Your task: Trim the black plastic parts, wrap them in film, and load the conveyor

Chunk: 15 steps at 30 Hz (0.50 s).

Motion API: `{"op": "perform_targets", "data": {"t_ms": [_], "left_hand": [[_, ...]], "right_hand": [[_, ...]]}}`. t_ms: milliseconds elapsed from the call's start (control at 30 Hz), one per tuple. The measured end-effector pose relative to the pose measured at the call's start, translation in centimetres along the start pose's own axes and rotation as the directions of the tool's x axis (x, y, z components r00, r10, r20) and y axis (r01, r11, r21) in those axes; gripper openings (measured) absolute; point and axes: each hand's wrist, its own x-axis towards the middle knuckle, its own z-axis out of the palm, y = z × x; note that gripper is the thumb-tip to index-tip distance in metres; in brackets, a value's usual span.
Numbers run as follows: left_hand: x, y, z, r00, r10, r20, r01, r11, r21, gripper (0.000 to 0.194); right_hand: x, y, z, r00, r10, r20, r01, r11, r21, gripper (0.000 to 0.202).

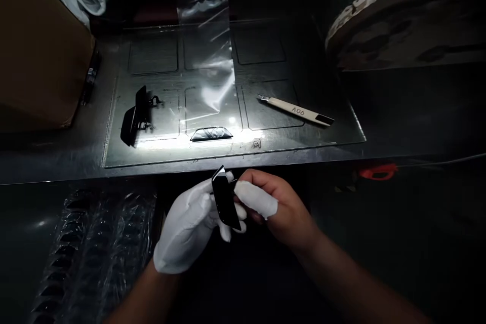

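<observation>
In a white glove, my left hand (190, 225) grips a glossy black trapezoid-shaped plastic piece (226, 202) in front of the bench edge. A bare right hand of mine (275, 202), with a white cover on its thumb, is closed at the right side of this piece; its fingertips are partly hidden, and whether they pinch something small cannot be seen. Beyond my hands, a similar flat black piece (211, 134) lies on the glass plate (322, 134). Further left, more black plastic parts (134, 116) with small hooked bits stand on the plate.
A cream-handled craft knife (296, 110) marked A06 lies on the plate. Clear film (205, 45) hangs down over the plate's middle. A cardboard box (41, 50) stands left, a large round disc (410, 25) right. Below left is a clear tray (94, 253) with dark pieces; an orange-handled tool (379, 172) lies right.
</observation>
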Motion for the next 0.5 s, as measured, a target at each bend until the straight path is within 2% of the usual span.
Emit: {"op": "perform_targets", "data": {"t_ms": [67,167,300,333,400,500], "left_hand": [[-0.1,-0.5,-0.6,1.0,-0.012,0.02,0.014,0.997,-0.073,0.046],[0.0,-1.0,-1.1,0.999,-0.019,0.042,0.024,0.991,-0.128,0.046],[0.2,-0.9,-0.8,0.999,-0.033,0.04,0.036,0.997,-0.071,0.042],[0.2,-0.6,-0.6,0.999,-0.045,0.023,0.045,0.999,-0.002,0.041],[-0.1,0.1,-0.1,0.998,-0.048,-0.046,0.058,0.967,0.247,0.035],[-0.5,1.1,0.6,0.996,0.033,-0.081,0.026,0.774,0.633,0.022]], "right_hand": [[0.2,0.0,0.4,1.0,0.012,0.028,-0.012,1.0,0.021,0.027],[0.2,0.3,0.6,1.0,0.016,0.005,-0.016,1.0,-0.015,0.027],[0.1,1.2,-0.4,0.996,0.001,-0.086,-0.016,0.986,-0.164,0.026],[0.1,1.5,-0.8,0.995,-0.005,-0.1,-0.014,0.981,-0.194,0.025],[0.0,2.0,-1.5,0.995,-0.023,-0.095,0.002,0.976,-0.217,0.021],[0.0,2.4,-2.3,0.997,-0.072,-0.032,0.064,0.976,-0.209,0.021]]}}
